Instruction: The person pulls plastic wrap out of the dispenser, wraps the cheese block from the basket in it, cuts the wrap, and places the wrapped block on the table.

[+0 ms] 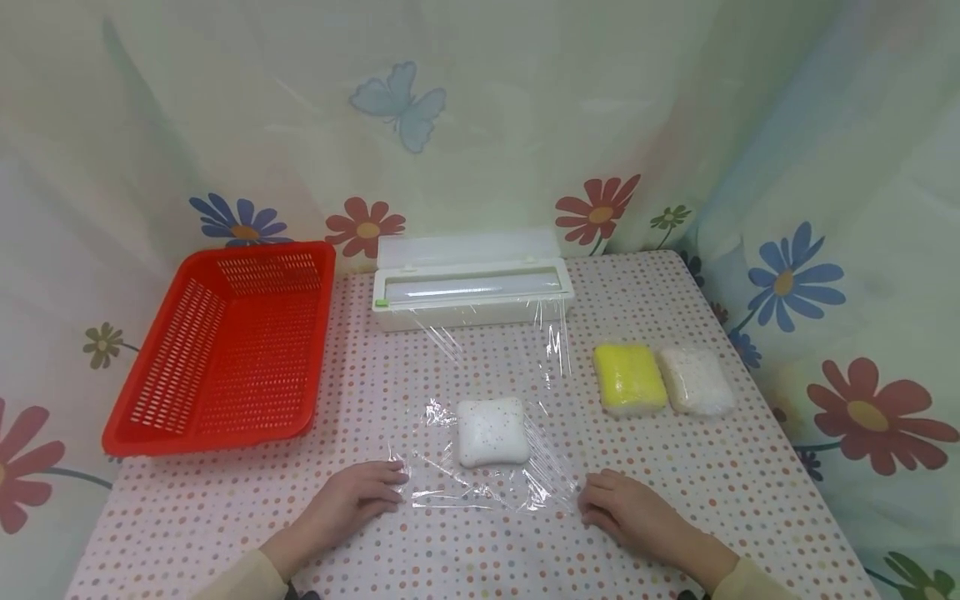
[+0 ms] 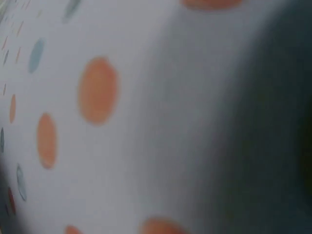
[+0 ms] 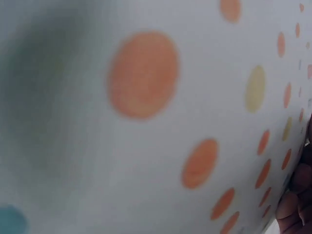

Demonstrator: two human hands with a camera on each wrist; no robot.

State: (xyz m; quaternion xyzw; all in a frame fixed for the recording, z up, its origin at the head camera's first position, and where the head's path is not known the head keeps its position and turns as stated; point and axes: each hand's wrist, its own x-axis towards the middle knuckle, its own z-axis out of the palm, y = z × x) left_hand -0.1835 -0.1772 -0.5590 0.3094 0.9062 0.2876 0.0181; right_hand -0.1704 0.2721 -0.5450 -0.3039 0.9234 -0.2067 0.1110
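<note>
A white, pillow-shaped block with small specks [image 1: 492,432] lies on a sheet of clear cling film [image 1: 450,497] spread over the table. The film runs back to a white dispenser box [image 1: 468,315] with its lid up and a roll inside. My left hand [image 1: 360,497] pinches the film's near left corner, fingers bent. At the near right corner, my right hand [image 1: 633,512] pinches the film with curled fingers. Part of the right hand's fingers [image 3: 287,204] shows at the edge of the right wrist view; the left wrist view shows only dotted cloth and shadow.
To the right lie a yellow block [image 1: 630,379] and another white block [image 1: 697,382], both shiny as if wrapped in film. A red plastic basket [image 1: 318,350] stands at the back left. Dotted cloth [image 1: 495,567] covers the table, and a flowered curtain [image 1: 480,150] hangs behind.
</note>
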